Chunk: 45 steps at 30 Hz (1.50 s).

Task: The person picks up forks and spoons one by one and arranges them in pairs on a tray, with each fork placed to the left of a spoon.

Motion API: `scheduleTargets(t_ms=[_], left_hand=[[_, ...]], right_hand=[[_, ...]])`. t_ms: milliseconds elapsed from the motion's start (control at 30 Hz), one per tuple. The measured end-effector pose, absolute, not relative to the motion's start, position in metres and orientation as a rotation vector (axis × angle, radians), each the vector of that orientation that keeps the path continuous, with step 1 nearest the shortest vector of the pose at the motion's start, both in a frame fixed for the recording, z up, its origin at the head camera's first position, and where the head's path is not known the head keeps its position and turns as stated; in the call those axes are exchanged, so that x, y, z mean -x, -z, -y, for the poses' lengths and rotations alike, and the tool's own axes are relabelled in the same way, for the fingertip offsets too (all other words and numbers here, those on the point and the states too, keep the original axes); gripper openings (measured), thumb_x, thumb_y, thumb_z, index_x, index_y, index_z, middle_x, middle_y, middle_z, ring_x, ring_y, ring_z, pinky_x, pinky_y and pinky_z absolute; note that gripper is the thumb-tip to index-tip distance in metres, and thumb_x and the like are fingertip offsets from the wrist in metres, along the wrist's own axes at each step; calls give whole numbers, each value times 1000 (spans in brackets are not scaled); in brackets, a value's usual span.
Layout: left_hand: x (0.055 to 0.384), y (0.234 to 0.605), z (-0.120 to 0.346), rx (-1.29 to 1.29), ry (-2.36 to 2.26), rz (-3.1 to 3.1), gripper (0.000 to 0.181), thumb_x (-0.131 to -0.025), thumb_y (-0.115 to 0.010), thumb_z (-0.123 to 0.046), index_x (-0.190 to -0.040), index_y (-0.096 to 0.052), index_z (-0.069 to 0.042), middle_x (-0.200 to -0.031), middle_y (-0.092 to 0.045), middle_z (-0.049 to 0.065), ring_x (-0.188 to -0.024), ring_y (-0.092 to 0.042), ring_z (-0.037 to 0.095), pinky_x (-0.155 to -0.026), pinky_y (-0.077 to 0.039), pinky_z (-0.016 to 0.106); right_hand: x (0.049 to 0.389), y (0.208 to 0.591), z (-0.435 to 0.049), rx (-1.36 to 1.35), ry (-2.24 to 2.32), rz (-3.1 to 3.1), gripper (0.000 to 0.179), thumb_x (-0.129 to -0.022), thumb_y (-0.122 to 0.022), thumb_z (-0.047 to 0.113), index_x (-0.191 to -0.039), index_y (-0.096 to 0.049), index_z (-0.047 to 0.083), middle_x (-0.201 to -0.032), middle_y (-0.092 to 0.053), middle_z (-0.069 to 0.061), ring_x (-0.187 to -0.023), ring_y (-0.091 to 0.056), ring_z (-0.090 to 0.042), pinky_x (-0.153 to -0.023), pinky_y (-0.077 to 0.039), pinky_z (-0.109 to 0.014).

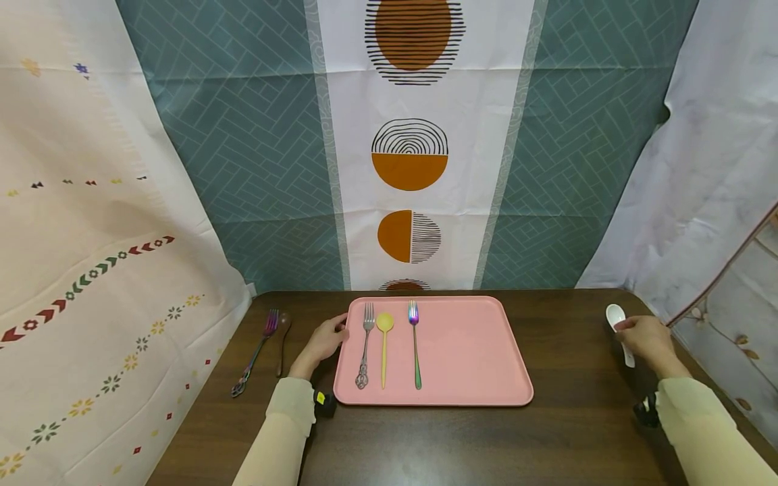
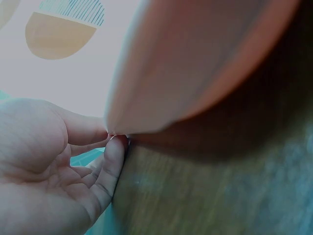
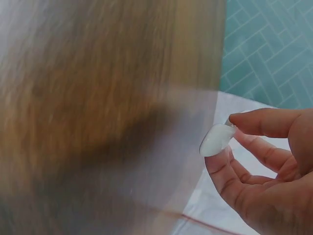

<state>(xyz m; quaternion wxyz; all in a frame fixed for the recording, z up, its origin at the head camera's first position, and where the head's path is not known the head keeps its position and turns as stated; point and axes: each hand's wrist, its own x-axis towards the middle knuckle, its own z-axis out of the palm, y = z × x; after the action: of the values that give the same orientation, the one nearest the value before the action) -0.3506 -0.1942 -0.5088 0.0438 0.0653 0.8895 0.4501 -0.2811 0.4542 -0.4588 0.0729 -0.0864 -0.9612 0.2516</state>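
A pink tray (image 1: 468, 351) lies on the table, bearing a silver fork (image 1: 367, 324), a yellow spoon (image 1: 384, 322) and a rainbow-coloured fork (image 1: 414, 314) side by side in its left half. My left hand (image 1: 325, 339) is at the tray's upper left edge; in the left wrist view its thumb and a finger (image 2: 115, 154) pinch the rim. Far to the right, my right hand (image 1: 647, 341) pinches a white spoon (image 1: 615, 315) near the middle, its bowl pointing away from me. The white spoon (image 3: 216, 140) shows between thumb and fingers in the right wrist view.
Left of the tray, a dark rainbow-coloured fork (image 1: 270, 324) and a small brown wooden spoon (image 1: 283, 322) lie on the brown table (image 1: 462, 445). A patterned cloth (image 1: 419, 142) hangs behind the table's back edge, with pale cloths on both sides.
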Motion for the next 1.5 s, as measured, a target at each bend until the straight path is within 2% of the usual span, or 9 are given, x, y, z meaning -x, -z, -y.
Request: scheduleTargets(t_ms=[200,467,567,767,1100,1300,1500], left_hand=[[349,507,194,-195,-1381,-2714,52,-104,-53,-7,-155,-45,4,-104,-57,12,-94,-56,25,-83,-45,39],[349,504,196,-201,-1389,-2708,52,-104,-52,-6,-154,-44,6,-105,-57,14,-94,-57,26,-84,-50,39],[349,505,195,-203,-1383,-2716,51,-104,-52,-6,-154,-45,5,-107,-58,14,-96,-57,26,-84,-48,39],[351,508,193,-207,-1371,-2726,51,-105,-52,-7,-154,-45,5,-108,-58,14,-95,-55,27,-83,-44,38],[353,509,193,-196,-1381,-2720,52,-104,-52,-7,-154,-45,4,-109,-58,14,-97,-56,27,-85,-46,40],[353,509,194,-202,-1378,-2719,52,-104,-52,-7,-154,-45,5,-108,-58,14,-96,-56,26,-84,-46,40],[352,507,193,-187,-1372,-2715,52,-105,-52,-7,-154,-44,5,-111,-59,15,-100,-57,28,-88,-48,43]], right_hand=[[286,457,-440,278,-823,2877,28,-88,-66,9,-105,-70,-13,-83,-70,-21,-85,-60,-45,-65,-43,-39],[293,450,-418,234,-839,2876,28,-88,-67,9,-106,-70,-12,-94,-70,-29,-88,-61,-48,-66,-43,-40],[294,448,-413,230,-841,2894,27,-89,-67,9,-106,-70,-12,-97,-69,-31,-90,-60,-49,-68,-43,-41],[297,449,-406,203,-832,2913,28,-89,-67,10,-106,-71,-11,-100,-69,-31,-91,-61,-49,-68,-44,-43],[308,447,-387,157,-831,2912,25,-87,-68,8,-104,-72,-10,-101,-70,-31,-92,-62,-50,-71,-47,-45],[313,446,-371,149,-864,2910,25,-85,-69,8,-103,-73,-8,-100,-71,-28,-91,-62,-46,-70,-46,-42],[318,446,-355,121,-893,2915,24,-85,-71,6,-103,-72,-9,-101,-71,-27,-88,-61,-42,-68,-46,-39]])
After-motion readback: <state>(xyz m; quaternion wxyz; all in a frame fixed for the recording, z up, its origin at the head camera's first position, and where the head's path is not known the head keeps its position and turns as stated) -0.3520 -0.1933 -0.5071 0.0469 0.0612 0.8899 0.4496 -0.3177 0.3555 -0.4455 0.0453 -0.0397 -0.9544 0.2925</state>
